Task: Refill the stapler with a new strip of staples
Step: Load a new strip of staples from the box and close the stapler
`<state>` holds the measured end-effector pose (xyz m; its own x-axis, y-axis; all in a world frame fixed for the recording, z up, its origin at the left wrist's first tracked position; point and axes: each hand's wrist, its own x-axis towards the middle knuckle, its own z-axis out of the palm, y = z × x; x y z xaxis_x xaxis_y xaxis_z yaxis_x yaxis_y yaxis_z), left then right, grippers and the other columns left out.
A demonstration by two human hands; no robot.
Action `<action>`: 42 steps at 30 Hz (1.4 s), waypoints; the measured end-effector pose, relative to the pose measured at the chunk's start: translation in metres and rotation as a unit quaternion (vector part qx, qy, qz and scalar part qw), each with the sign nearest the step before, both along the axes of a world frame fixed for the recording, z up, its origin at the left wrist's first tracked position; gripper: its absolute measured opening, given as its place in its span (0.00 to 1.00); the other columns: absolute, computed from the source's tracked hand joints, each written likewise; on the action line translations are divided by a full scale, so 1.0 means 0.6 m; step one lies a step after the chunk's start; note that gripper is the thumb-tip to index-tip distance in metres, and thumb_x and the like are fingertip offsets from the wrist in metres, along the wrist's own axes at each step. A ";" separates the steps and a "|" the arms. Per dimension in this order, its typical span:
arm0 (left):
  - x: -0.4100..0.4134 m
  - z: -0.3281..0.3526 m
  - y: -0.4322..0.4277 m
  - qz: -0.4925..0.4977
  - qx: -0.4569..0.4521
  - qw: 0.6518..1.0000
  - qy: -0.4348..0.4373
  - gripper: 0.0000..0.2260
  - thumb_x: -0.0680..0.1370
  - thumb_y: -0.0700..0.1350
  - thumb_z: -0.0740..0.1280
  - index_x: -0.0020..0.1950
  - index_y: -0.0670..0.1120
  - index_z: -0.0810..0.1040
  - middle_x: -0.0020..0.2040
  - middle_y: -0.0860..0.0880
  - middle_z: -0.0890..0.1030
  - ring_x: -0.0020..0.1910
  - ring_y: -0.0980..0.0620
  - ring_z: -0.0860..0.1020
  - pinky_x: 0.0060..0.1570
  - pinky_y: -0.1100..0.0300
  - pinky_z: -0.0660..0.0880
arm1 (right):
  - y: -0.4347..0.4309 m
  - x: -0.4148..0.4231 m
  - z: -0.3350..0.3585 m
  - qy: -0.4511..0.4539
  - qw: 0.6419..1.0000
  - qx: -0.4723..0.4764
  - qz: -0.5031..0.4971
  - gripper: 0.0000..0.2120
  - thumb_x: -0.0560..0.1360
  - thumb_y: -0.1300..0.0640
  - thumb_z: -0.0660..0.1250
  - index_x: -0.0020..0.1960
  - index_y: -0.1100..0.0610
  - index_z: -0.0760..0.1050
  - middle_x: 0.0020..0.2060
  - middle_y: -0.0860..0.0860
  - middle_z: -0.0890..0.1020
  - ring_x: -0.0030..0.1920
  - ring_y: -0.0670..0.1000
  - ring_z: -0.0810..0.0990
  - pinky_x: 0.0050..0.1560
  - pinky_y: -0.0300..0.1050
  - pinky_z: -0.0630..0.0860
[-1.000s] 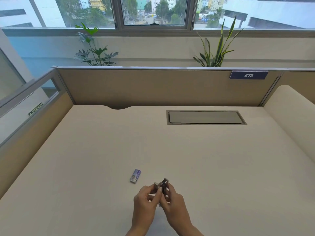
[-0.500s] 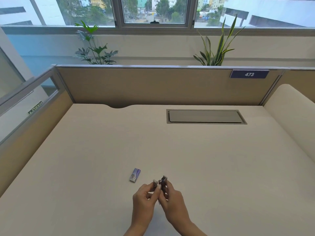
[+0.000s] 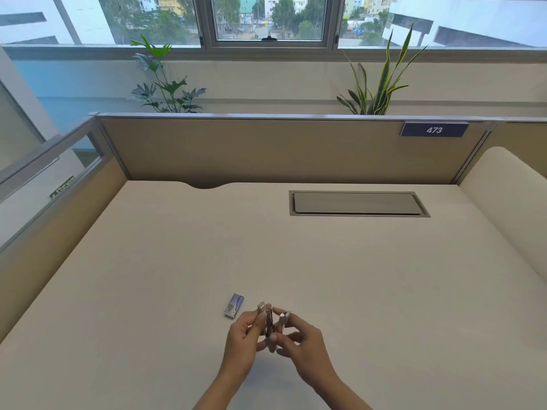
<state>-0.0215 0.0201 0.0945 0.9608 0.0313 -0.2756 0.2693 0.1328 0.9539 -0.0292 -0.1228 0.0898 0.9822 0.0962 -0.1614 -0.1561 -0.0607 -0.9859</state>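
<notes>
Left hand [image 3: 242,338] and right hand [image 3: 306,347] hold a small stapler [image 3: 268,322] over the near middle of the desk [image 3: 370,276].

Both hands have their fingers curled round the stapler, pinching it between them; its metal arms look spread apart, far ends tipped up. A silvery bit shows at the left fingertips; whether it is a staple strip cannot be told. A small purple staple box [image 3: 234,305] lies flat on the desk just left of the hands, apart from them. A grey hatch [image 3: 356,203] sits far right.
</notes>
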 end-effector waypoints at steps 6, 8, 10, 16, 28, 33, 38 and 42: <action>0.004 0.005 -0.002 0.011 -0.050 0.998 0.027 0.10 0.78 0.43 0.65 0.54 0.47 0.84 0.52 0.51 0.86 0.49 0.49 0.85 0.41 0.59 0.82 | -0.007 0.002 0.007 0.018 1.000 0.002 0.023 0.23 0.71 0.64 0.75 0.58 0.40 0.82 0.47 0.45 0.81 0.42 0.47 0.83 0.41 0.49 0.84; 0.005 0.005 -0.002 0.021 -0.065 0.997 0.028 0.08 0.76 0.43 0.67 0.51 0.46 0.86 0.49 0.49 0.87 0.47 0.47 0.85 0.41 0.58 0.82 | -0.011 0.005 0.013 0.028 0.999 0.006 0.033 0.21 0.68 0.62 0.77 0.56 0.42 0.83 0.48 0.42 0.80 0.45 0.45 0.83 0.40 0.51 0.84; 0.007 0.008 -0.003 0.023 -0.067 0.997 0.029 0.08 0.74 0.45 0.69 0.49 0.45 0.86 0.46 0.46 0.87 0.45 0.46 0.85 0.39 0.58 0.81 | -0.014 0.007 0.018 0.032 0.998 -0.001 0.047 0.19 0.64 0.59 0.78 0.53 0.46 0.82 0.49 0.41 0.80 0.47 0.44 0.83 0.40 0.51 0.84; 0.007 0.010 -0.008 0.030 -0.076 0.996 0.038 0.08 0.78 0.44 0.66 0.49 0.47 0.86 0.43 0.48 0.87 0.40 0.51 0.85 0.36 0.57 0.81 | -0.016 0.018 0.024 0.016 0.998 -0.005 0.055 0.15 0.69 0.62 0.77 0.54 0.52 0.83 0.50 0.46 0.80 0.49 0.48 0.83 0.42 0.52 0.83; -0.001 0.013 -0.038 0.112 -0.088 0.990 0.024 0.09 0.80 0.39 0.63 0.49 0.44 0.84 0.46 0.51 0.87 0.45 0.55 0.84 0.39 0.64 0.80 | -0.002 0.020 0.015 -0.131 0.990 -0.054 -0.005 0.08 0.65 0.59 0.75 0.44 0.55 0.82 0.42 0.45 0.81 0.46 0.49 0.84 0.50 0.40 0.80; -0.005 0.012 -0.040 0.133 -0.098 0.986 0.020 0.10 0.80 0.37 0.62 0.48 0.43 0.83 0.44 0.50 0.87 0.43 0.55 0.84 0.40 0.63 0.81 | 0.005 0.019 0.008 -0.171 0.979 -0.106 0.001 0.10 0.66 0.61 0.74 0.43 0.49 0.81 0.43 0.43 0.81 0.48 0.48 0.83 0.52 0.38 0.80; -0.006 0.012 -0.043 0.142 -0.098 0.985 0.011 0.10 0.80 0.35 0.61 0.48 0.41 0.82 0.41 0.50 0.86 0.43 0.51 0.82 0.47 0.53 0.78 | 0.009 0.015 0.004 -0.173 0.979 -0.111 -0.010 0.14 0.66 0.65 0.74 0.43 0.47 0.80 0.43 0.43 0.80 0.50 0.48 0.83 0.43 0.35 0.81; -0.009 0.014 -0.048 0.137 -0.084 0.987 0.001 0.13 0.80 0.32 0.60 0.45 0.42 0.82 0.40 0.49 0.85 0.41 0.52 0.82 0.46 0.57 0.80 | 0.010 0.012 0.008 -0.196 0.971 -0.128 -0.037 0.19 0.66 0.68 0.73 0.39 0.43 0.77 0.40 0.43 0.79 0.47 0.48 0.82 0.39 0.32 0.78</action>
<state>-0.0269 -0.0087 0.1031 0.9222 0.2428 -0.3011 0.2039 0.3563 0.9118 -0.0217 -0.1167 0.0944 0.9758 0.0292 0.2169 0.2149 -0.3151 -0.9244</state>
